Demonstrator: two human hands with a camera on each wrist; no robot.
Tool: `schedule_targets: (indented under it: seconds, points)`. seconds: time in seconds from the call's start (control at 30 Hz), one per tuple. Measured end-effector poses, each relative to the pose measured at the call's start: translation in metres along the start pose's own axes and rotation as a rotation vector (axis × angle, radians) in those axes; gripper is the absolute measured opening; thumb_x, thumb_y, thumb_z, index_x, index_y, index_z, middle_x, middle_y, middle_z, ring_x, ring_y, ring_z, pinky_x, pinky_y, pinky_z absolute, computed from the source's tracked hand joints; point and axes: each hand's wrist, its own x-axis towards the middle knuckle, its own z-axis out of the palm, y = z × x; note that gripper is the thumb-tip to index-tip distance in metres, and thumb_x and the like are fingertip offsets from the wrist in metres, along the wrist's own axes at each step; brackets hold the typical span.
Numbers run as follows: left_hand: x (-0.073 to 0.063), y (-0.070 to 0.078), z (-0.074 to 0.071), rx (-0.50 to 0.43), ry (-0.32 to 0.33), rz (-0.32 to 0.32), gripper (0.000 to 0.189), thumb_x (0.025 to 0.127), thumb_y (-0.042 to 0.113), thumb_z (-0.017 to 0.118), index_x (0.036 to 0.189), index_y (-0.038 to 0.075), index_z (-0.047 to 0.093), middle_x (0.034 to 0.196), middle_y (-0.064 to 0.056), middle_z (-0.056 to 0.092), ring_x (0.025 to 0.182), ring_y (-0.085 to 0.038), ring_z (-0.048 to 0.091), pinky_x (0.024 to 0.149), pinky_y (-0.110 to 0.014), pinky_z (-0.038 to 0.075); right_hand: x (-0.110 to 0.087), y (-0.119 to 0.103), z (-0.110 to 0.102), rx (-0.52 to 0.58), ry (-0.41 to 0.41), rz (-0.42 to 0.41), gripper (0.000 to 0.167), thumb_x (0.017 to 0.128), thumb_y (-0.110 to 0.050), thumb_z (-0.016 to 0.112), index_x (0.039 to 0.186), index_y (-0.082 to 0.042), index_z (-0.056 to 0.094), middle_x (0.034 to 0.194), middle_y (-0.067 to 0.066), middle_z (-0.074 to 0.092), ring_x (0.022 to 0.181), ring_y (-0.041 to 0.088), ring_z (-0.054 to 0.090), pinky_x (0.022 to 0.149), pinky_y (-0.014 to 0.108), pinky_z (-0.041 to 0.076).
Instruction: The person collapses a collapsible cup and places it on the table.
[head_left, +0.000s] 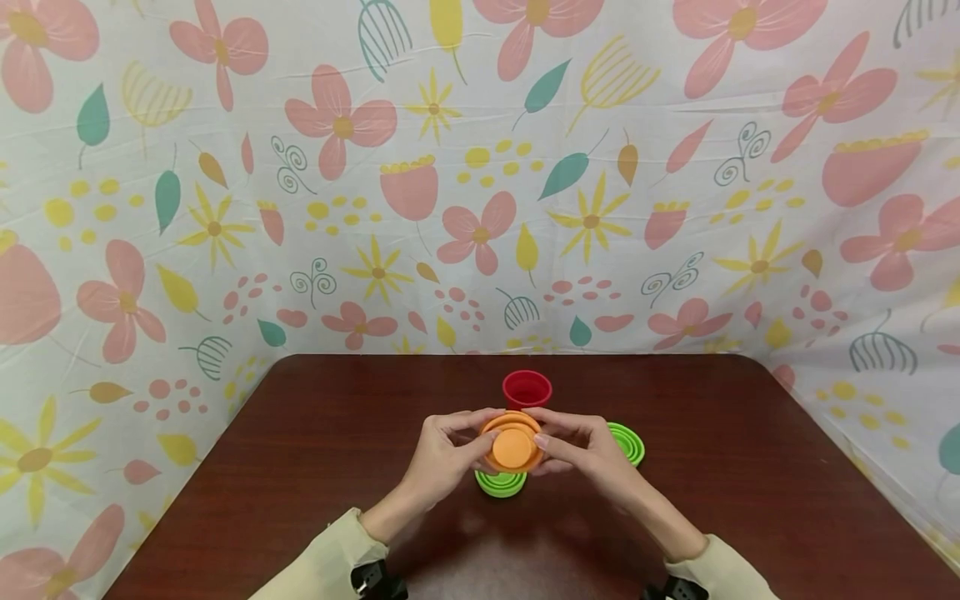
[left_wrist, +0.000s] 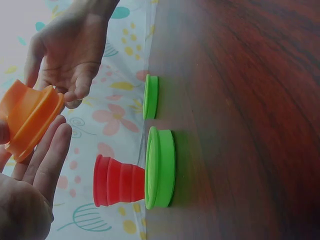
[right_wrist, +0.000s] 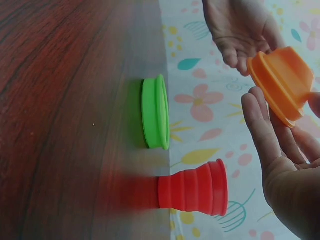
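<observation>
An orange collapsible cup (head_left: 513, 450) is held up off the table between both hands, its round base facing the head camera. My left hand (head_left: 447, 454) pinches its left side, thumb on the near face and fingers behind. On the opposite side my right hand (head_left: 587, 452) pinches it the same way. In the left wrist view the orange cup (left_wrist: 32, 120) looks partly extended, with stepped rings. Below the hands lies a flattened green collapsible cup (head_left: 501, 487), partly hidden by the orange one.
Behind the hands a red collapsible cup (head_left: 527, 388) stands extended on the dark wooden table (head_left: 337, 400). A second flattened green cup (head_left: 630, 444) lies to the right, partly covered by my right hand. Flower-patterned cloth (head_left: 480, 167) hangs behind the table.
</observation>
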Motion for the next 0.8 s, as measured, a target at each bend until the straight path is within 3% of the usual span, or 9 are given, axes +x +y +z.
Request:
schedule_targets:
  seconds: [0.3, 0.5, 0.67, 0.8]
  points:
    - [0.0001, -0.0019, 0.0025, -0.037, -0.003, 0.031, 0.031, 0.1, 0.0, 0.07, 0.131, -0.001, 0.072, 0.106, -0.02, 0.069, 0.079, -0.025, 0.077, 0.063, -0.047, 0.065, -0.0003, 0.0021, 0.0048, -0.031, 0.064, -0.082, 0.045, 0.101, 0.001, 0.067, 0.143, 0.01, 0.058, 0.111, 0.023, 0.073, 0.093, 0.03, 0.076, 0.077, 0.063, 0.06]
    - [-0.0001, -0.0017, 0.0031, -0.035, -0.005, 0.017, 0.031, 0.103, 0.003, 0.068, 0.134, -0.001, 0.071, 0.114, -0.02, 0.07, 0.08, -0.025, 0.077, 0.065, -0.047, 0.065, 0.0004, 0.0033, 0.009, -0.102, 0.113, -0.126, 0.042, 0.1, 0.0, 0.07, 0.141, 0.007, 0.063, 0.1, 0.02, 0.072, 0.084, 0.029, 0.075, 0.072, 0.063, 0.06]
    - [-0.0006, -0.0007, 0.002, -0.08, -0.082, -0.025, 0.039, 0.108, 0.006, 0.058, 0.146, -0.003, 0.059, 0.124, -0.022, 0.061, 0.084, -0.024, 0.076, 0.072, -0.047, 0.065, 0.001, 0.0051, 0.0083, -0.11, 0.136, -0.133, 0.042, 0.101, 0.001, 0.067, 0.142, 0.008, 0.061, 0.1, 0.021, 0.072, 0.079, 0.037, 0.075, 0.071, 0.055, 0.063]
    - [-0.0008, 0.0012, 0.0011, -0.122, -0.149, -0.021, 0.046, 0.106, 0.003, 0.056, 0.152, -0.003, 0.053, 0.126, -0.024, 0.053, 0.09, -0.027, 0.076, 0.075, -0.052, 0.064, 0.0013, 0.0072, 0.0064, -0.092, 0.143, -0.142, 0.043, 0.101, 0.004, 0.066, 0.143, 0.008, 0.06, 0.101, 0.022, 0.071, 0.077, 0.042, 0.074, 0.071, 0.055, 0.063]
